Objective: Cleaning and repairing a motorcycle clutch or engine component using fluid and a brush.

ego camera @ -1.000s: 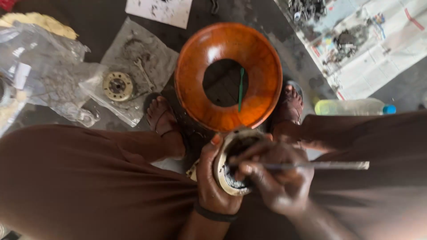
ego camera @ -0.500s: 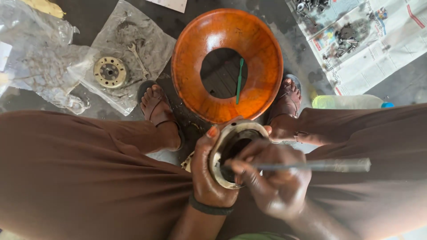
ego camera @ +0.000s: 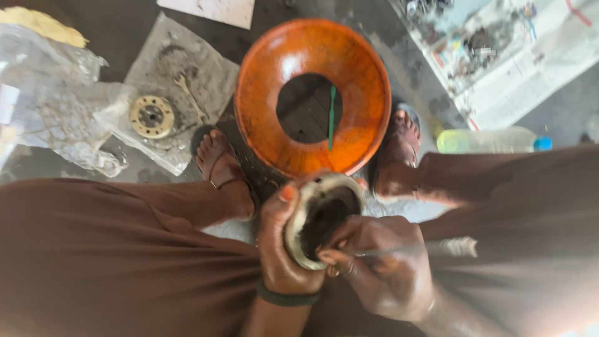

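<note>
My left hand point(ego camera: 279, 249) grips a round, cup-shaped metal part point(ego camera: 319, 215) by its rim, tilted so its dark hollow faces up and right. My right hand point(ego camera: 380, 268) is closed on a thin metal rod point(ego camera: 437, 248) whose tip reaches into the part's opening; the rod's handle end points right and is blurred. Both hands are between my knees, over brown cloth.
An orange bowl point(ego camera: 274, 81) with dark liquid and a green stick point(ego camera: 331, 117) stands on the floor between my sandalled feet. At left a brass disc point(ego camera: 151, 116) and a wrench point(ego camera: 190, 95) lie on a plastic sheet. A plastic bottle point(ego camera: 493, 141) and newspaper with parts point(ego camera: 518, 56) are at right.
The view has shifted slightly and the hands sit a little lower. The rod has kept working inside the metal part, with its handle now blurred by motion.
</note>
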